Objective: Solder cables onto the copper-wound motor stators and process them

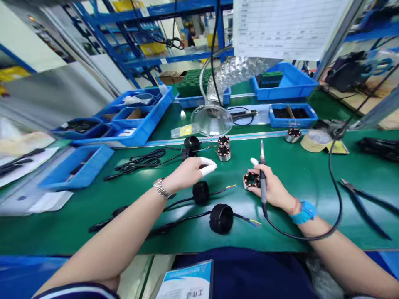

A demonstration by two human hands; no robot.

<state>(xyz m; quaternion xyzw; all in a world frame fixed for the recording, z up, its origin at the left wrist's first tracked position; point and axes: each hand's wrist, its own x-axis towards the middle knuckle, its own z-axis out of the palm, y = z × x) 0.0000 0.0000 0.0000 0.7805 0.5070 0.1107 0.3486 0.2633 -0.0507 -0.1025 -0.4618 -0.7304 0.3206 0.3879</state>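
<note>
My right hand (274, 187) grips an upright soldering iron (263, 182), its tip pointing away from me. The same hand's fingertips also hold a motor stator ring (250, 181) with copper windings. White covers wrap some fingertips on both hands. Over the mat, my left hand (191, 172) has its thumb and finger curved with a gap between them and nothing visible inside. Just beyond it, two stators (224, 154) stand stacked. Black round housings with cables lie around the left forearm: one housing (201, 193) and a nearer housing (221, 219) show stripped coloured wires.
A clear fume funnel (212, 120) hangs behind the stators. Pliers (363, 203) lie at right. Another stator (293, 135) sits beside a tape roll (316, 140). Blue bins (156, 120) line the back and left. The iron's cord loops over my right forearm.
</note>
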